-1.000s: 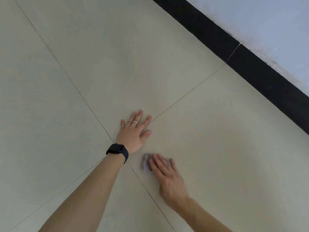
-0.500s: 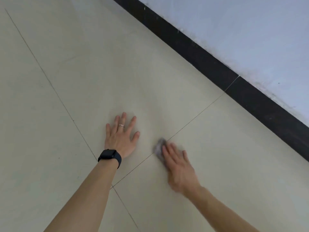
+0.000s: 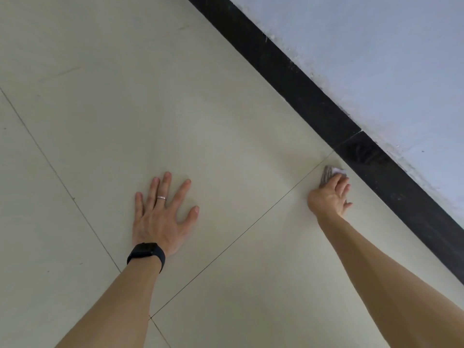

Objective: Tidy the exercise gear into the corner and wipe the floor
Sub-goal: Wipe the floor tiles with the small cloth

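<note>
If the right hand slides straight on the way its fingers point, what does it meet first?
Most likely the black skirting board along the wall: the right hand presses a cloth on the floor tile just short of it. Depth is hard to judge.

— What lies underfoot?
— A pale cream tiled floor (image 3: 140, 101), matte, crossed by thin dark grout lines (image 3: 251, 226).
— And at its edge?
— A glossy black skirting board (image 3: 288, 79) runs diagonally; above it a pale bluish-white wall (image 3: 376, 59), scuffed along the join, in soft even light
</note>
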Motion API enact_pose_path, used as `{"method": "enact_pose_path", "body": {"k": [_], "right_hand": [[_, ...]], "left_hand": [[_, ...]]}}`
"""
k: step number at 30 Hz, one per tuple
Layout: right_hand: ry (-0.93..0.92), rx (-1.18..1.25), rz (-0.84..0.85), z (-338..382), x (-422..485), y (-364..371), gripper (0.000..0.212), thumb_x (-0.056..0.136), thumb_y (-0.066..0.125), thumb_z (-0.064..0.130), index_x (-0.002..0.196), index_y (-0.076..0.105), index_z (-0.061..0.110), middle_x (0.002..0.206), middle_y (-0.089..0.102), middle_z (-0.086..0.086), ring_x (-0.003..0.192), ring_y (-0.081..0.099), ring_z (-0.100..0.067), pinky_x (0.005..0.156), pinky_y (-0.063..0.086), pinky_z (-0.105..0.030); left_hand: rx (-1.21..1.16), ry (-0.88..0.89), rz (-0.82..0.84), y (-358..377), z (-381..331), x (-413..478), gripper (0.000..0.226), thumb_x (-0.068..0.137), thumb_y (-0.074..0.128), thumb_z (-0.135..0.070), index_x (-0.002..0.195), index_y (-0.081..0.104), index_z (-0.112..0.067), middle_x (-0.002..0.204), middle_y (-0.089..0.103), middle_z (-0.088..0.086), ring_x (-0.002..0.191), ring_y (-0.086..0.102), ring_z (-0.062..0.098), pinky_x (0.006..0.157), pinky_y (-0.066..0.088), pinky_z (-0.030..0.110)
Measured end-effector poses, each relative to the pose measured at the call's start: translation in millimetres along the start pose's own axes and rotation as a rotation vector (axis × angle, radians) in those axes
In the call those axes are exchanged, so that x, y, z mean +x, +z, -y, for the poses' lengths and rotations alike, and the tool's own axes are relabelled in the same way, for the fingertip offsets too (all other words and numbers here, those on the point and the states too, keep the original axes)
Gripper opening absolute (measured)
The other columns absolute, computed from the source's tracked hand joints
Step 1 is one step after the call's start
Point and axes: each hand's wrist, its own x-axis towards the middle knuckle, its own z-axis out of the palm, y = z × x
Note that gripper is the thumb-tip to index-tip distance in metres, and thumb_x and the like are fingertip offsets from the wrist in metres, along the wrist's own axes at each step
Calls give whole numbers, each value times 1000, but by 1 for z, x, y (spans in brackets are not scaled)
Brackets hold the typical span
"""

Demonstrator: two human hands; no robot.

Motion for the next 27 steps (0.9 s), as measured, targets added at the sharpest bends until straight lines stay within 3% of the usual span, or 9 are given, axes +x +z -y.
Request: {"method": "enact_pose_path", "body": {"k": [5, 7, 9, 13, 16, 18, 21, 24, 27], "right_hand": [[-779, -149, 145, 45, -48, 33, 82, 91, 37, 3, 159, -3, 26, 165, -12, 7, 152, -12, -11, 120, -9, -42], [-893, -160, 182, 44, -39, 30, 82, 91, 38, 1, 159, 1, 27, 166, -7, 8, 152, -9, -10, 121, -7, -41], [-801, -195, 110, 29, -11, 20, 80, 92, 38, 1, 159, 1, 27, 166, -5, 7, 152, -8, -12, 123, -3, -45], [-188, -101, -41, -4, 41, -9, 85, 86, 38, -2, 159, 0, 20, 167, -2, 0, 153, -6, -20, 122, 2, -56], [-163, -52, -13, 21, 27, -6, 83, 87, 38, -1, 159, -1, 15, 167, -4, -4, 153, -7, -22, 123, 1, -54], [-453, -69, 65, 43, -11, 13, 84, 87, 38, -1, 159, 1, 19, 167, -5, 0, 153, -7, -18, 123, -3, -49], [-1024, -91, 234, 43, -97, 51, 81, 82, 42, 6, 158, 19, 18, 166, 11, -1, 153, 7, -18, 122, 9, -53], [-1360, -137, 322, 9, -173, 78, 75, 80, 39, 13, 155, 32, 19, 163, 23, 1, 152, 14, -15, 120, 22, -53], [-1679, -252, 500, -22, -219, 89, 71, 85, 32, 14, 155, 29, 22, 165, 19, 4, 153, 7, -14, 123, 13, -48]], "left_hand": [[-12, -12, 22, -2, -1, 2, 67, 90, 19, -71, 149, -9, -57, 163, -18, -12, 151, -16, 14, 122, -7, 48], [-4, -9, 33, -4, 0, 0, 67, 90, 18, -71, 149, -10, -56, 163, -20, -13, 151, -17, 14, 122, -6, 48], [9, -9, 38, -5, 0, 1, 67, 89, 15, -72, 149, -11, -56, 162, -21, -13, 150, -17, 14, 122, -6, 48], [-3, -17, 32, -3, -1, 2, 66, 89, 16, -73, 148, -11, -57, 162, -20, -13, 150, -18, 13, 122, -8, 47], [-3, -18, 30, -4, -2, 2, 66, 91, 19, -72, 147, -11, -58, 162, -21, -14, 150, -19, 13, 122, -9, 47], [13, -20, 33, -3, -1, 2, 64, 92, 18, -71, 147, -12, -58, 162, -21, -13, 150, -20, 13, 122, -9, 47], [-16, -8, 7, -3, -1, 1, 60, 95, 17, -65, 149, -6, -57, 164, -16, -13, 151, -15, 13, 122, -6, 49], [-50, 15, -10, -6, 0, 1, 54, 100, 20, -54, 151, -1, -55, 165, -12, -11, 152, -12, 14, 122, -4, 49], [-46, 35, -13, -7, 1, -2, 53, 102, 20, -50, 152, 0, -53, 165, -11, -10, 152, -11, 15, 122, -5, 49]]}}
